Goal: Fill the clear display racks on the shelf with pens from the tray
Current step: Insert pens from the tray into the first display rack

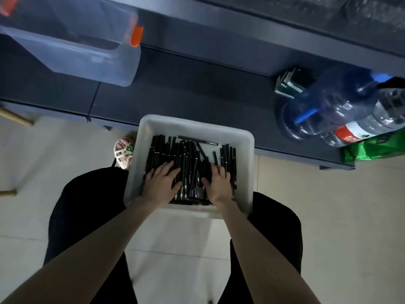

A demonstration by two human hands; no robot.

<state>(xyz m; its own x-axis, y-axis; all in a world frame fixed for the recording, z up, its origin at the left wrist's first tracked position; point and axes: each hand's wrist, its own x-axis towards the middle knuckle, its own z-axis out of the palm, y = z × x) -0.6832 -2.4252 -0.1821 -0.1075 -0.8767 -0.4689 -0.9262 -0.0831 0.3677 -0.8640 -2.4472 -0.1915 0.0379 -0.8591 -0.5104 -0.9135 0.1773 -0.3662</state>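
Both hands were down in the white tray [197,122], set apart from each other on the heap of black pens [186,150]. The left hand [163,183] lay flat with its fingers spread. The right hand [218,183] had its fingertips bent down among the pens, and I could not tell whether they had closed on any. The tray sat right under the hands, across the person's knees by the look of it, with its far rim close to the edge of the dark shelf [197,84] beyond. To my eye the chief risk was the tray itself: it looked perched rather than planted, and a lean on one side while gathering a handful could tip it and send the pens rolling over the pale tiled floor [328,216]. The pens lay loose and crossed, so a big scoop would likely drag strays over the rim. The room was dim and the shelf low and nearly black, which would make a dropped black pen hard to find there. Well beyond the hands and to their left stood a clear plastic box with orange clips [72,47]. Off to their right were a blue water jug [328,106] lying on its side, a bottle with a red label [359,132] and a green bag [372,148]. I could not make out the display racks for certain.
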